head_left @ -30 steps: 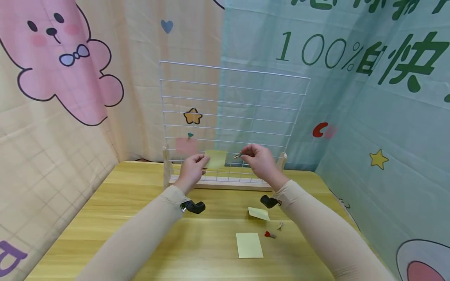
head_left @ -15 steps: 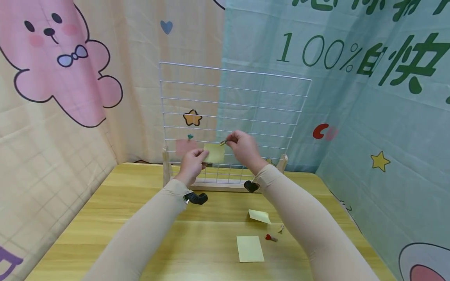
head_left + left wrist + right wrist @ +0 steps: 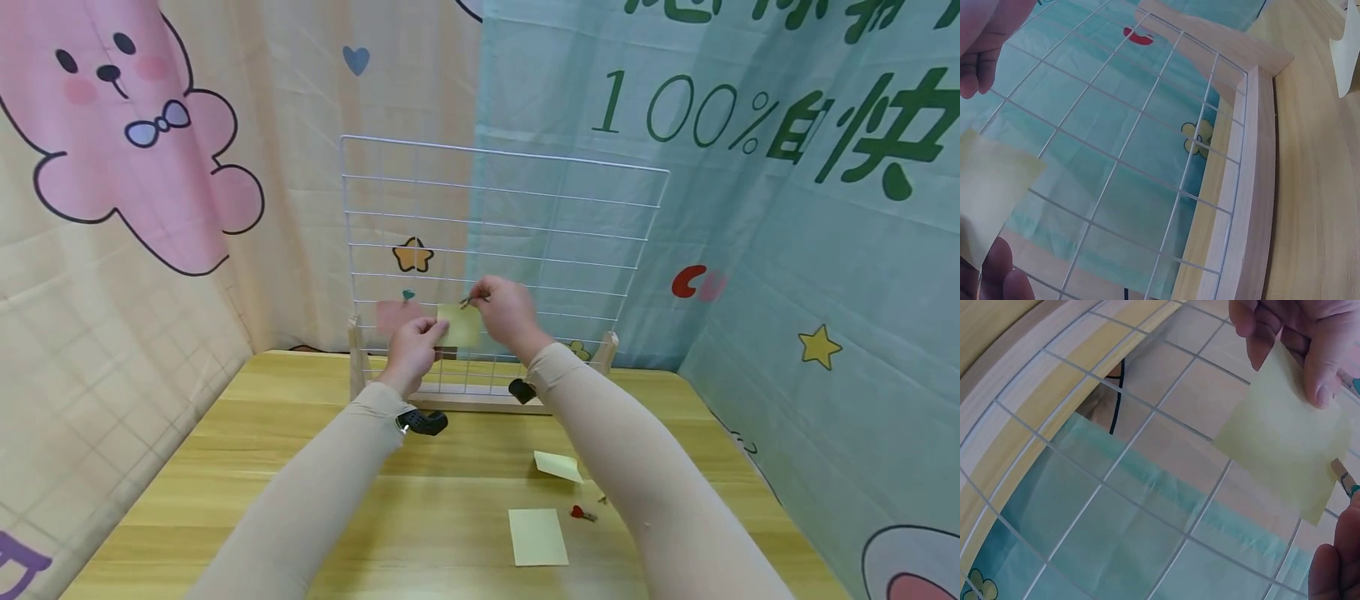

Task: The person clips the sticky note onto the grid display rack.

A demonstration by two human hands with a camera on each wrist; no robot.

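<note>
My left hand (image 3: pixel 411 354) pinches a yellow paper note (image 3: pixel 459 327) by its left edge, thumb in front. The note is held against the lower part of a white wire grid rack (image 3: pixel 555 173). My right hand (image 3: pixel 508 315) pinches a small wooden clothespin (image 3: pixel 1342 475) with a green part. Its tip overlaps the note near the top edge; whether it bites the paper and wire I cannot tell. Left of the yellow note, a pink note (image 3: pixel 396 317) hangs on the grid under a green-topped clip (image 3: pixel 408 295). My left hand covers part of the pink note.
The rack's wooden base (image 3: pixel 480 403) stands near the table's back edge. On the table (image 3: pixel 300 475) lie a flat yellow note (image 3: pixel 537 537), a curled yellow note (image 3: pixel 558 466), a red-heart clothespin (image 3: pixel 582 513) and another small clip (image 3: pixel 602 500), partly hidden by my right sleeve. Printed curtains surround the table.
My right hand has moved left and up with the clothespin, from beside the yellow note to its top edge. My left hand stays nearly in place, still pinching the note.
</note>
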